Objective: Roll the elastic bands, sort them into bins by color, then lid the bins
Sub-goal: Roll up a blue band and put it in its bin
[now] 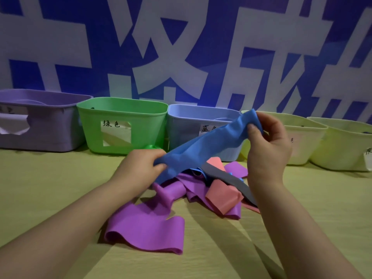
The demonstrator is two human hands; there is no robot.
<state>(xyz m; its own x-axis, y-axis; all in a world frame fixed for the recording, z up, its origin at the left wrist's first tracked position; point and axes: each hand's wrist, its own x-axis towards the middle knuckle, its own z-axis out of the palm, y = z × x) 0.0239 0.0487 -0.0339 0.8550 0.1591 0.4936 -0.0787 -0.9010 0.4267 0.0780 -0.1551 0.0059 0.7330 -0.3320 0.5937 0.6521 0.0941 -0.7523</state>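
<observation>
Two hands stretch a blue elastic band (pixel 203 146) between them: the left hand (pixel 141 166) grips its lower end, the right hand (pixel 267 141) pinches its raised end, above the pile of bands (pixel 181 198).

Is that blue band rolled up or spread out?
Spread out, unrolled: the blue band runs stretched between the left hand and right hand, each gripping one end.

Blue band (pixel 203 147) — unrolled, stretched aloft

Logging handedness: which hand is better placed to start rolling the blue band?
Probably the right hand: it pinches the raised end of the blue band, where a roll could start. The left hand grips it lower, by the pile.
</observation>
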